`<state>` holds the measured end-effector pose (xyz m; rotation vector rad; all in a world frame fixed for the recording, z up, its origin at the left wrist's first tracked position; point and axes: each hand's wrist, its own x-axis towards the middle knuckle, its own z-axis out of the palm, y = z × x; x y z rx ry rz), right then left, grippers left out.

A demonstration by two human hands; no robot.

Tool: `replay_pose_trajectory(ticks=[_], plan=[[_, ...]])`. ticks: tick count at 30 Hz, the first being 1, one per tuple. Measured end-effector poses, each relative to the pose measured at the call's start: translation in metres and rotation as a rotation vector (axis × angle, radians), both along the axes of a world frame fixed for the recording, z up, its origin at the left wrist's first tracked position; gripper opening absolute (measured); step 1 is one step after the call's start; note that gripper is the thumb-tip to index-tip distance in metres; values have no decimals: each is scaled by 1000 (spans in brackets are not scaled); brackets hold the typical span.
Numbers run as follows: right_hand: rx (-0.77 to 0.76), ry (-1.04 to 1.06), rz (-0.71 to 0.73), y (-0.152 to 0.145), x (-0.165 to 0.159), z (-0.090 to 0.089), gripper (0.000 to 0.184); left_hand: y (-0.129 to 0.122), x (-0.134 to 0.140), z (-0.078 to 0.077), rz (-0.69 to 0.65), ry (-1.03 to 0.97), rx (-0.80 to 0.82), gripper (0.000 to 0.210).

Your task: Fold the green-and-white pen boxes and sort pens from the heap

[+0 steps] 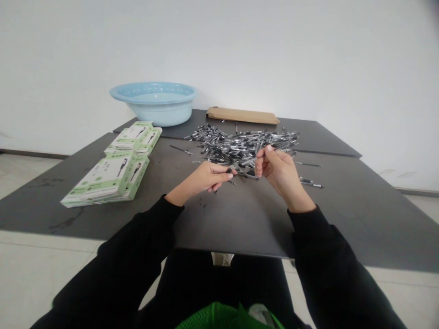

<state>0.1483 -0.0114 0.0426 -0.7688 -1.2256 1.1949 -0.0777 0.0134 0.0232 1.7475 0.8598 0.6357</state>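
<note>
A large heap of pens (222,146) with clear barrels and black parts lies loose on the dark grey table. My left hand (214,176) is at the heap's near edge, thumb and fingers closed on a pen of which only a small black part (229,170) shows. To its right, my right hand (276,167) is raised over the front of the heap with its fingertips pinched together. What sits between those fingertips cannot be made out against the pens behind. The two hands are apart.
Stacked green-and-white boxes (106,176) with a pen picture stand at the left. Behind them is a light blue plastic basin (164,112). A flat brown cardboard piece (243,115) lies behind the heap. Several stray pens (311,183) lie right of my right hand.
</note>
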Motion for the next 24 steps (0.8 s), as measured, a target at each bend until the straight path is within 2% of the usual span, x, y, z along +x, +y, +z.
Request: replay_pose_trajectory(ticks=[3, 9, 11, 16, 24], plan=[[4, -19, 3, -1, -4, -1, 41, -1, 1, 0, 11, -2, 35, 41], [7, -46, 11, -6, -9, 1, 43, 6, 3, -5, -49, -48, 268, 24], [16, -34, 12, -6, -10, 1, 42, 5, 4, -3, -92, -45, 253, 24], [28, -27, 39, -6, -11, 0, 42, -2, 6, 4, -111, 13, 84, 26], [33, -53, 37, -7, -11, 0, 41, -4, 7, 6, -98, 24, 81, 28]])
